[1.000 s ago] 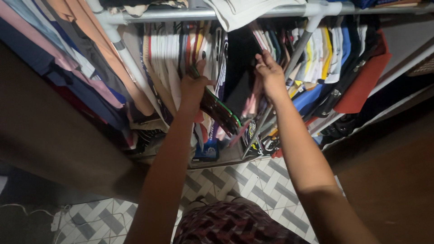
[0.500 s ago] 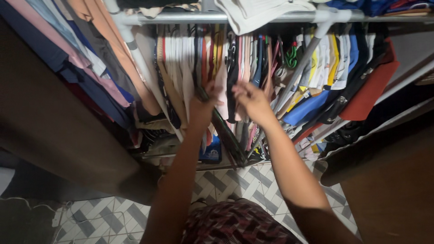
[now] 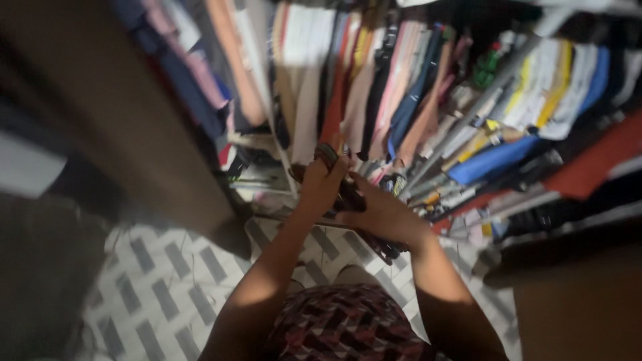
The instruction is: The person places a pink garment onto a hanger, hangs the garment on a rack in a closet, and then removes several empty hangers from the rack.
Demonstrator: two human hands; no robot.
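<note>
A dark garment [image 3: 384,244] with a striped trim hangs between my two hands, pulled out in front of the rack. My left hand [image 3: 322,184] grips its upper end. Just to the right and a little lower, my right hand [image 3: 374,212] is closed on the same garment. Behind both hands hangs a dense row of clothes [image 3: 374,93] in white, pink, blue, orange and yellow. The picture is blurred by motion, so the garment's shape is unclear.
A grey metal pole [image 3: 468,113] slants through the hanging clothes. A brown wardrobe panel [image 3: 114,127] stands at the left and another [image 3: 582,301] at the lower right. The floor [image 3: 167,281] has grey and white patterned tiles. Folded items lie under the rack.
Both hands have come down and back from the hanging row, drawing the dark garment out with them. The view has tilted and swung left.
</note>
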